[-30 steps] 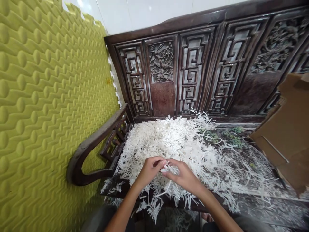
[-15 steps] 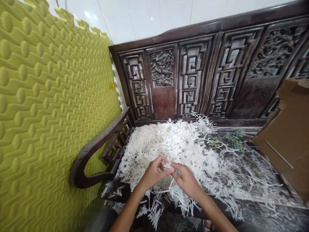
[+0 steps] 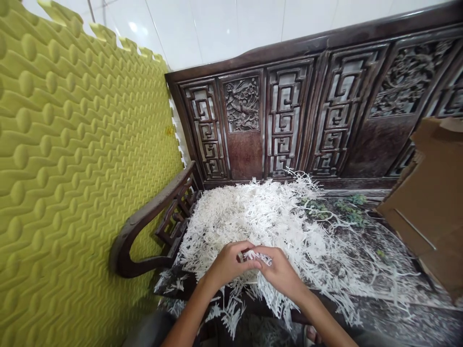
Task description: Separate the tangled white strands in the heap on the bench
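Note:
A large heap of white, branching plastic sprigs (image 3: 224,217) lies on a dark wooden bench. Over its front part, my left hand (image 3: 231,262) and my right hand (image 3: 277,267) meet at the fingertips. Both hands are closed around a small white sprig (image 3: 258,257), partly hidden by the fingers. More white strands hang below the hands over the bench's front edge.
A carved wooden backrest (image 3: 246,156) stands behind the heap, and a curved armrest (image 3: 144,226) is at the left. Yellow foam matting (image 3: 87,159) covers the left side. Brown cardboard (image 3: 430,207) leans at the right. Small green sprigs (image 3: 356,202) lie near the back.
My hands have drawn closer together, the right fingers moving left over the left fingertips around the white sprig. The view has shifted slightly.

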Motion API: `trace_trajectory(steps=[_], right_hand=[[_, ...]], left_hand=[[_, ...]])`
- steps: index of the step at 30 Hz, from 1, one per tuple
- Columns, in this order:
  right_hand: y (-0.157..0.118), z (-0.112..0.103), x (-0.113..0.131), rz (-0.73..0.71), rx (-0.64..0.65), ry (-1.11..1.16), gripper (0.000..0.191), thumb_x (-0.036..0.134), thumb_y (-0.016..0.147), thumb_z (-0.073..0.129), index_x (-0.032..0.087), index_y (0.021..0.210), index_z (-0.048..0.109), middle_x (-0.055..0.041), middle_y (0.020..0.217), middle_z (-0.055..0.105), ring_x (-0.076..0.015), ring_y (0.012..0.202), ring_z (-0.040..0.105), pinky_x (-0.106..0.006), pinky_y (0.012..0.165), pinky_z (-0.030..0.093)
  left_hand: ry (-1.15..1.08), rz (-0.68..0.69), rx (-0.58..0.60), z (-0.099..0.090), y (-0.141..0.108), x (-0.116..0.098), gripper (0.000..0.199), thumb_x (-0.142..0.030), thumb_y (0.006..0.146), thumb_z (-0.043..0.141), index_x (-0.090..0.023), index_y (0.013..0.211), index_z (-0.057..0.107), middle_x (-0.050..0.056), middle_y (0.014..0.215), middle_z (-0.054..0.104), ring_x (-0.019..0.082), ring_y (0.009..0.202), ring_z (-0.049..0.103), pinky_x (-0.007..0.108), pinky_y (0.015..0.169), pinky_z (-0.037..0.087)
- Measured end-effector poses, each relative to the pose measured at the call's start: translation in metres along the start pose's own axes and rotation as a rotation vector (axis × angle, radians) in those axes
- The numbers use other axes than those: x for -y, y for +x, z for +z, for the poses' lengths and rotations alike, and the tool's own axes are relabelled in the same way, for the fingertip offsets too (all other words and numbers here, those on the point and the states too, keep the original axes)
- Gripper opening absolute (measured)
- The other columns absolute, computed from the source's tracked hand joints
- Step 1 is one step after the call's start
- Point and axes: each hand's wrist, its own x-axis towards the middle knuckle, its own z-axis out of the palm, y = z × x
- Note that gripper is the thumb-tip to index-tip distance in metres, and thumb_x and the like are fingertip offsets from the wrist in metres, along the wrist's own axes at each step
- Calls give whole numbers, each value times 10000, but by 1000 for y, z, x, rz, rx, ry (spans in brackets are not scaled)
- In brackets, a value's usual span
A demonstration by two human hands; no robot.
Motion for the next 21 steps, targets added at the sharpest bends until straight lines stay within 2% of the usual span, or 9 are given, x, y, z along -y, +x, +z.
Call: trace_trajectory(steps=[3, 7, 12, 16, 19, 20, 21], right_hand=[[1, 0, 6, -12, 32, 71, 290, 373, 909, 526, 191, 1003, 731, -51, 895, 707, -228, 848, 642, -335, 799, 483], [2, 0, 11, -25, 43, 94, 271, 346, 901, 527, 172, 942, 731, -44, 861, 701, -227, 846, 631, -332, 809, 473], [5, 5, 9, 13, 81, 14, 212, 285, 883, 517, 149, 777, 641, -14, 742, 625, -197, 770, 580, -311, 766, 449], [4, 10, 10, 33, 67, -35, 314, 368, 932, 441, 160, 741, 578, -7, 712, 579, -170, 695, 530, -295, 688, 420], [-8, 10, 12, 58, 114, -42, 403, 471, 935, 419, 180, 692, 555, -13, 691, 567, -175, 682, 535, -307, 690, 434], [-13, 8, 12, 88, 110, -38, 420, 512, 921, 429, 185, 701, 573, -29, 727, 590, -193, 728, 560, -321, 723, 449], [-19, 6, 10, 137, 81, -32, 430, 555, 900, 443, 190, 743, 607, -54, 808, 623, -221, 813, 584, -341, 773, 460]], left_hand=[[99, 41, -27, -2, -4, -4, 219, -380, 845, 608, -186, 933, 657, 18, 885, 648, 146, 786, 557, 225, 665, 404], [163, 123, -41, -6, -7, -5, 250, -389, 903, 526, -179, 939, 659, 30, 892, 654, 154, 819, 570, 238, 714, 412], [300, 199, -90, -2, -7, 2, 382, -304, 974, 378, -153, 720, 620, 24, 727, 601, 124, 701, 538, 232, 643, 367], [370, 222, -157, -1, -1, 18, 364, -274, 955, 387, -163, 692, 612, 25, 671, 590, 128, 653, 530, 237, 596, 352], [263, 25, -397, -28, 8, 42, 337, -276, 918, 400, -169, 701, 636, 24, 632, 589, 120, 526, 485, 229, 503, 327], [218, -95, -574, -42, 10, 51, 327, -293, 903, 416, -168, 698, 639, 18, 608, 576, 117, 488, 453, 231, 489, 318], [212, -142, -671, -56, 10, 59, 365, -311, 907, 400, -156, 656, 617, 20, 573, 544, 120, 483, 435, 234, 495, 318]])
